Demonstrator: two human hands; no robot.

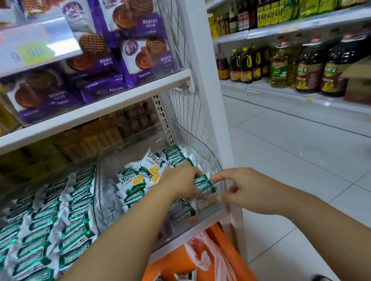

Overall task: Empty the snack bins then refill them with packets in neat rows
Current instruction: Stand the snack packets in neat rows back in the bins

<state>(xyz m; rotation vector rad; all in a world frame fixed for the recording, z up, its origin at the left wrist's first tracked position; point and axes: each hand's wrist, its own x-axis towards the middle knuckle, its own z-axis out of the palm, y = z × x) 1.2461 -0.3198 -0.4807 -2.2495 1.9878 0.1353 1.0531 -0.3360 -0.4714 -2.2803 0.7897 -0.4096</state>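
Nearest, below the shelf edge, the orange basket [234, 250] holds a few spare packets [182, 280] and a crumpled plastic bag [208, 252]. Both forearms reach over it into the clear bin [213, 158] at the right end of the lower shelf. The left hand [179, 181] lies palm down inside the bin, with its fingers curled over the front packets [203, 183], which stand on edge by the bin's right front corner. The right hand [242, 190] hovers at the rim just beside them, its fingers bent and the fingertips meeting the packets' right ends. Whether they truly pinch a packet cannot be told through the blur. The relation that matters is this: the front packets lie between the two hands, their long axis running across from left to right, and the row they belong to runs away along the right wall. So the left hand is the nearer one to steady them, while the right likely squares their ends. Beyond the left hand, loose packets [139, 180] lie flat and jumbled on the bin floor, and the back row [174, 155] stands farther in. The neighbouring bin [45, 220] to the left looks fully packed in neat rows. Above are purple biscuit packs [147, 55].
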